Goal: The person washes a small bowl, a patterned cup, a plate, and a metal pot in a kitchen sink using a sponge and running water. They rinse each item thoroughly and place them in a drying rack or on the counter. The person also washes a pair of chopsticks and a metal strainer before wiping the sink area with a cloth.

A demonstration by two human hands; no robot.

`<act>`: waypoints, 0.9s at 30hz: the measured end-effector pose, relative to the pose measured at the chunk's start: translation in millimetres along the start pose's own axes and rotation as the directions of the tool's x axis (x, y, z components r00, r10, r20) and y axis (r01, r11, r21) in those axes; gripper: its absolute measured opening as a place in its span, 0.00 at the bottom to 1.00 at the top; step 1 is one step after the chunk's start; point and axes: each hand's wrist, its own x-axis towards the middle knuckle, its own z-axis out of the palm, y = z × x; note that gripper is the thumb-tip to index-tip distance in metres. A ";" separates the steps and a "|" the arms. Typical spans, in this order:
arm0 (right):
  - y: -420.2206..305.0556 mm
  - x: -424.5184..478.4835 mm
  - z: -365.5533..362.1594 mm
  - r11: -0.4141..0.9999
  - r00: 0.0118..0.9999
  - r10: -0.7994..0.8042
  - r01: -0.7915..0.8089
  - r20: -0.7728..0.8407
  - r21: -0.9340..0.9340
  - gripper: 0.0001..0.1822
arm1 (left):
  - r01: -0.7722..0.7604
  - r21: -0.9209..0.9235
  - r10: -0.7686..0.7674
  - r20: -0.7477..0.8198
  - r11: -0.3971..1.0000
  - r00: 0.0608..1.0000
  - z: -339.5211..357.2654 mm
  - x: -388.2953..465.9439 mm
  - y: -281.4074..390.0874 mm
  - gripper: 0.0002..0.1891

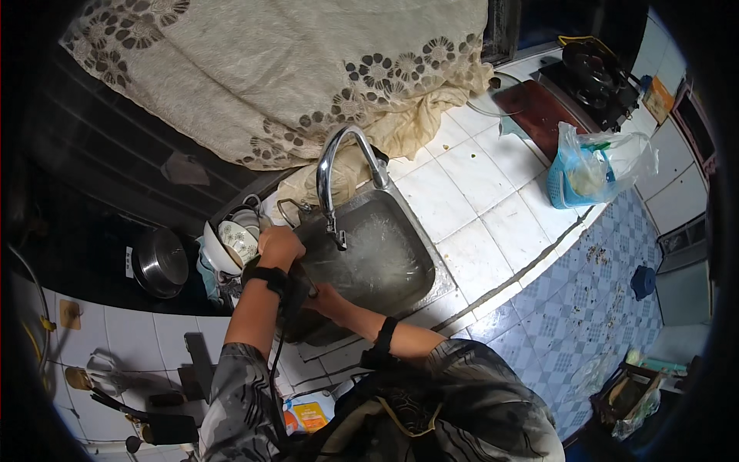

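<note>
Water churns in the steel sink (388, 248) under the curved chrome faucet (328, 173). At the left end of the sink, my left hand (280, 245) is beside the stacked bowls; its fingers are partly hidden, and its hold cannot be made out. My right hand (327, 301) is lower, over the sink's near left part, by the edge of a dark item whose kind is unclear. Left of my left hand, a white bowl (215, 249) leans on its side, with a patterned bowl (238, 239) inside the stack.
A steel pot (160, 263) stands at the far left. On the white tiled counter (479, 196) to the right are a blue plastic basket (559, 183) with a clear bag, a dark red board (540, 112) and a glass lid (479, 101). Beyond them sits a stove (612, 101). A patterned curtain (288, 69) hangs behind the faucet.
</note>
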 end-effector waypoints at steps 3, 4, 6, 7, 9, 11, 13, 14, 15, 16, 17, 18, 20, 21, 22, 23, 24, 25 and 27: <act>-2.1 1.3 -6.3 0.987 0.998 0.036 -0.029 0.043 -0.159 0.13 | 0.019 -0.030 -0.020 -0.040 0.999 0.999 -2.8 -3.5 0.2 0.22; -4.3 1.9 -10.2 0.990 0.994 0.094 -0.088 0.049 -0.114 0.14 | -0.001 -0.069 -0.002 -0.036 0.998 0.999 -2.0 -4.4 -2.0 0.22; -7.3 -0.2 -17.7 0.977 0.974 0.212 -0.210 0.080 -0.026 0.17 | -0.028 -0.150 0.024 -0.028 0.988 0.999 5.3 -9.0 -16.6 0.23; -4.4 -2.1 -23.8 0.971 0.971 0.236 -0.234 0.039 -0.045 0.18 | -0.024 -0.226 0.011 -0.060 0.974 0.998 12.7 -9.9 -24.3 0.23; 14.7 -3.1 -50.9 0.956 0.959 0.280 -0.283 -0.050 -0.082 0.21 | -0.028 -0.376 -0.019 -0.122 0.926 0.992 44.8 -3.5 -40.8 0.23; 67.9 21.6 -137.2 0.597 0.837 0.295 0.216 0.462 -0.773 0.18 | -0.193 -0.527 0.088 -0.219 0.828 0.972 70.9 -2.5 -45.3 0.21; -15.4 -10.1 -105.0 -0.079 0.681 0.719 0.273 0.135 -0.959 0.13 | -0.226 -0.660 0.093 -0.231 0.716 0.968 102.5 -34.1 -47.1 0.22; -3.4 -14.4 -129.6 -0.313 0.800 0.580 0.394 0.154 -0.864 0.12 | -0.280 -0.687 0.122 -0.271 0.671 0.955 117.2 -36.6 -45.5 0.22; -5.0 -14.0 -140.1 -0.481 0.853 0.477 0.454 0.210 -0.751 0.11 | -0.337 -0.709 0.153 -0.312 0.620 0.938 138.8 -27.1 -41.0 0.23; -5.2 -12.9 -150.6 -0.645 0.890 0.371 0.452 0.264 -0.616 0.10 | -0.381 -0.780 0.190 -0.331 0.496 0.924 167.7 -12.9 -37.1 0.23; -20.7 -5.8 -148.9 -0.735 0.889 0.325 0.452 0.322 -0.505 0.10 | -0.390 -0.801 0.171 -0.352 0.454 0.920 179.6 -14.1 -32.9 0.23; -18.3 6.6 -152.4 -0.771 0.925 0.282 0.377 0.257 -0.513 0.12 | -0.407 -0.816 0.155 -0.377 0.410 0.913 185.8 -16.9 -21.4 0.23; 10.1 37.7 -176.8 -0.738 0.975 -0.030 0.126 0.220 -0.662 0.13 | -0.430 -0.840 0.139 -0.407 0.332 0.903 183.5 -25.9 0.2 0.22; 0.7 42.2 -156.9 -0.619 0.982 -0.135 0.019 0.130 -0.785 0.13 | -0.414 -0.862 0.110 -0.399 0.292 0.910 185.3 -36.8 3.1 0.22; 4.1 47.6 -148.1 -0.475 0.961 -0.270 -0.075 0.063 -0.877 0.13 | -0.412 -0.874 0.094 -0.402 0.256 0.911 183.2 -43.5 5.2 0.22; 8.1 52.6 -138.9 -0.306 0.922 -0.387 -0.154 -0.026 -0.939 0.14 | -0.397 -0.888 0.088 -0.387 0.232 0.918 185.2 -46.2 5.0 0.22; 10.1 56.9 -130.1 0.150 0.912 -0.372 -0.123 -0.172 -0.981 0.13 | -0.392 -0.897 0.093 -0.381 0.206 0.920 185.2 -46.6 7.6 0.21; 15.4 61.3 -119.1 0.574 0.913 -0.290 -0.076 -0.289 -0.816 0.13 | -0.382 -0.907 0.092 -0.371 0.177 0.924 186.9 -46.9 8.5 0.21; 22.0 60.5 -104.4 0.931 0.944 -0.052 -0.073 -0.326 -0.359 0.12 | -0.401 -0.909 0.076 -0.395 0.112 0.916 194.7 -40.2 7.8 0.21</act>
